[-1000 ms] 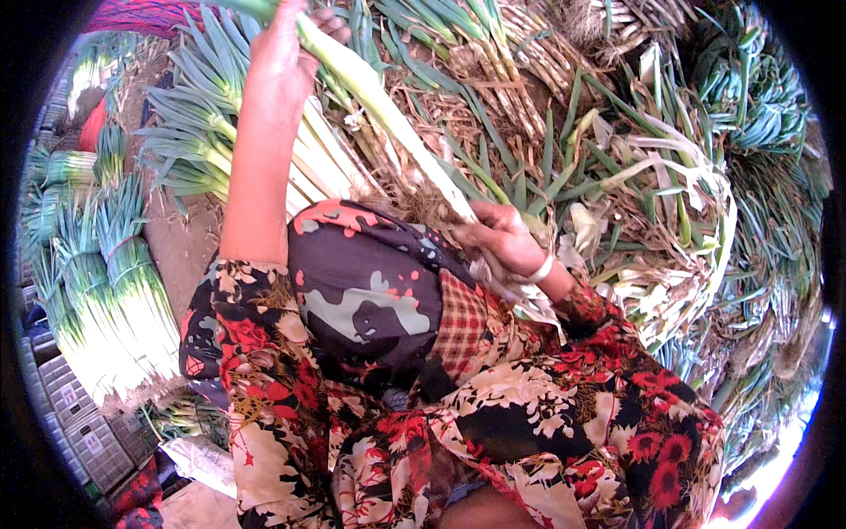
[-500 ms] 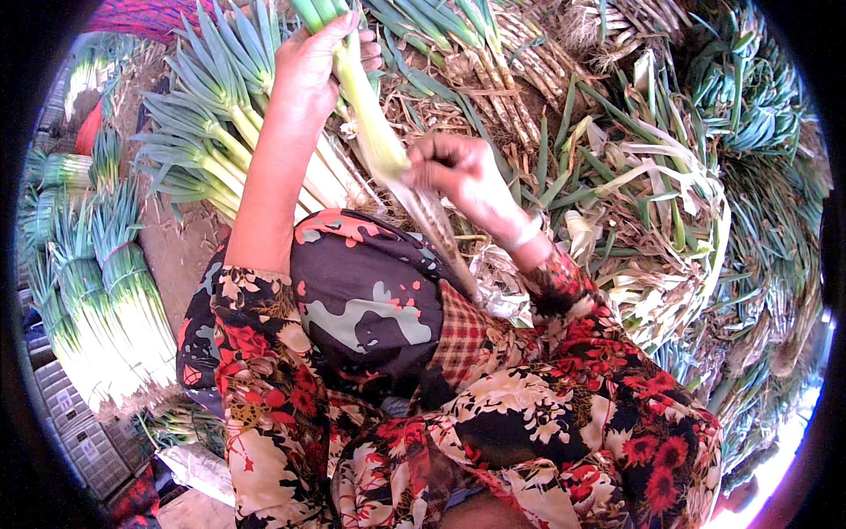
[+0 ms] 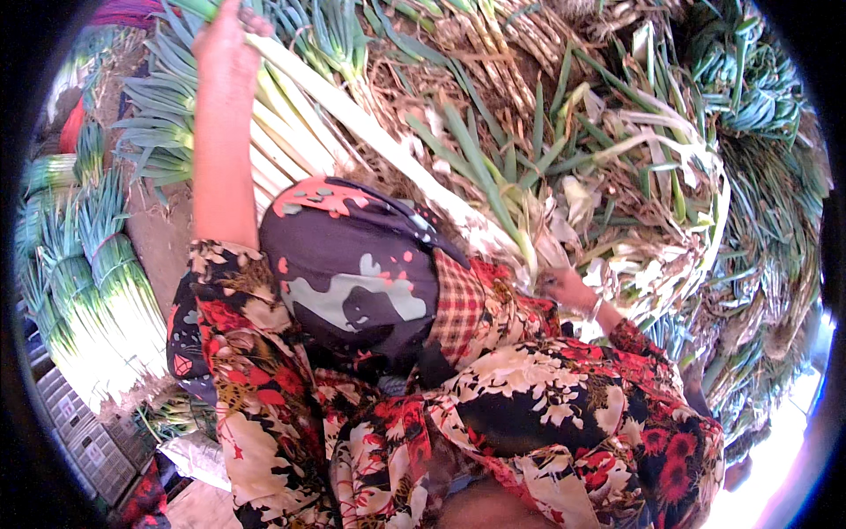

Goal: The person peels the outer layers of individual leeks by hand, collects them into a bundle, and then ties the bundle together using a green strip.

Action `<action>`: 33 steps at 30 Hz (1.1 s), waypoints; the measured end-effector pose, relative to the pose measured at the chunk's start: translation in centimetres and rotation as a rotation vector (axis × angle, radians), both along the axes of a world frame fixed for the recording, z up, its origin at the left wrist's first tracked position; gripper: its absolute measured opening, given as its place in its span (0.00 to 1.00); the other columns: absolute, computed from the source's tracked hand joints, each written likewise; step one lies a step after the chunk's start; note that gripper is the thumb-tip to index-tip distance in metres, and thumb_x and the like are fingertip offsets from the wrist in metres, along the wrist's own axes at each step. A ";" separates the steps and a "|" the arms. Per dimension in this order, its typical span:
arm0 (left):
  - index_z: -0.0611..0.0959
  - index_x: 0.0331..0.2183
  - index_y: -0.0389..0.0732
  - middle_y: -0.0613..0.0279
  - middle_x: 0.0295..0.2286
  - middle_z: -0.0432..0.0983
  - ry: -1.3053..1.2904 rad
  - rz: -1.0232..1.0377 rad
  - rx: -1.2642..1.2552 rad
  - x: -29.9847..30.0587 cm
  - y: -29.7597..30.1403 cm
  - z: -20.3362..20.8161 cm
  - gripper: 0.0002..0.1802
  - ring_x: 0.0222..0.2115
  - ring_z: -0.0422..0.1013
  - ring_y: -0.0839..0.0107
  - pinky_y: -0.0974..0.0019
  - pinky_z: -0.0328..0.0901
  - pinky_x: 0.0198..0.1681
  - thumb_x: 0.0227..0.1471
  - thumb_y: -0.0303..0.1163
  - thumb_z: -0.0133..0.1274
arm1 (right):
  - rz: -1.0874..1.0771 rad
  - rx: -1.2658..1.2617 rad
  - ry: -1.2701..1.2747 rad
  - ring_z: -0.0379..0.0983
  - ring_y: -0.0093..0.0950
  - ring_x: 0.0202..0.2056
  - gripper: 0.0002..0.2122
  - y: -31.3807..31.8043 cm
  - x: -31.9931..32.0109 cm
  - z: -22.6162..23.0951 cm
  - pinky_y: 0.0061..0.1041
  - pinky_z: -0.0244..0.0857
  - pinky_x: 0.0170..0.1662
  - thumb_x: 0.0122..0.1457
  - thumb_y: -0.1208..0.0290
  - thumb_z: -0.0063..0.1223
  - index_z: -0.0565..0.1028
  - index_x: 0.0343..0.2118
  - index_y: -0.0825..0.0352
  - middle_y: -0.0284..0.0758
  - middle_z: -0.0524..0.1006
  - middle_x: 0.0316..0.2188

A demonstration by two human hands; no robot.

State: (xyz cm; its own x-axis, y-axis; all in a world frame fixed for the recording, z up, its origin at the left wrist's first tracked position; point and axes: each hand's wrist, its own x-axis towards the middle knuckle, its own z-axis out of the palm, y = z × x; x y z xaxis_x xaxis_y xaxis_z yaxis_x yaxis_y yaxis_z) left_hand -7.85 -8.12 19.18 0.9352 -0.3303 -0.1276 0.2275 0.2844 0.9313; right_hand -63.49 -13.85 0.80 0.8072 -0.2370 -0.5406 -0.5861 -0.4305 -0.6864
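Note:
My left hand [image 3: 227, 44] is closed around the upper part of a long green onion [image 3: 379, 145], just below its green leaves at the upper left. The white stalk slants down to the right, past my knee, toward its root end. Near that end my right hand [image 3: 567, 289] is closed on a peeled outer leaf [image 3: 522, 236], its green part pointing up and left. The fingertips of this hand are partly hidden. Beneath my left forearm, several cleaned green onions [image 3: 286, 132] lie side by side with white stalks showing.
Peeled leaves and dry skins [image 3: 652, 194] are heaped on the right. Uncleaned green onions [image 3: 502, 53] lie at the far side. Tied bundles [image 3: 115, 291] stand at the left beside grey crates [image 3: 75, 410]. My patterned knee [image 3: 352, 282] sits between my arms.
My right hand has drawn down and to the right, pulling the outer leaf off along the stalk. My left hand has shifted left with the green onion, whose white stalk is now bared.

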 end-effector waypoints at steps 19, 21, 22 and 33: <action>0.64 0.26 0.40 0.64 0.16 0.59 0.085 -0.329 -0.047 -5.5 -1.9 0.5 0.17 0.14 0.57 0.72 0.64 0.61 0.23 0.55 0.45 0.39 | -0.189 0.346 -0.655 0.66 0.19 0.36 0.15 -2.1 24.4 12.9 0.20 0.60 0.42 0.48 0.68 0.55 0.71 0.37 0.71 0.31 0.72 0.31; 0.63 0.25 0.41 0.67 0.15 0.55 0.143 -0.370 -0.132 -4.3 -2.4 0.3 0.16 0.13 0.52 0.74 0.68 0.55 0.19 0.56 0.43 0.39 | -0.211 0.061 -0.802 0.64 0.22 0.40 0.20 -1.9 26.0 13.3 0.22 0.59 0.43 0.49 0.66 0.55 0.66 0.43 0.71 0.33 0.69 0.38; 0.63 0.25 0.41 0.68 0.15 0.53 0.151 -0.329 -0.120 -5.1 -2.4 0.3 0.16 0.13 0.51 0.75 0.70 0.52 0.17 0.56 0.43 0.39 | -0.224 -0.051 -0.841 0.64 0.24 0.41 0.22 -1.6 26.9 13.9 0.23 0.59 0.44 0.50 0.65 0.54 0.64 0.45 0.71 0.35 0.69 0.39; 0.59 0.24 0.40 0.68 0.15 0.51 0.208 0.008 -0.061 3.7 -0.2 -4.2 0.16 0.11 0.47 0.76 0.72 0.50 0.14 0.58 0.40 0.35 | -0.167 0.034 -0.513 0.65 0.26 0.20 0.07 1.9 12.6 14.1 0.20 0.58 0.23 0.53 0.73 0.45 0.73 0.32 0.68 0.33 0.69 0.21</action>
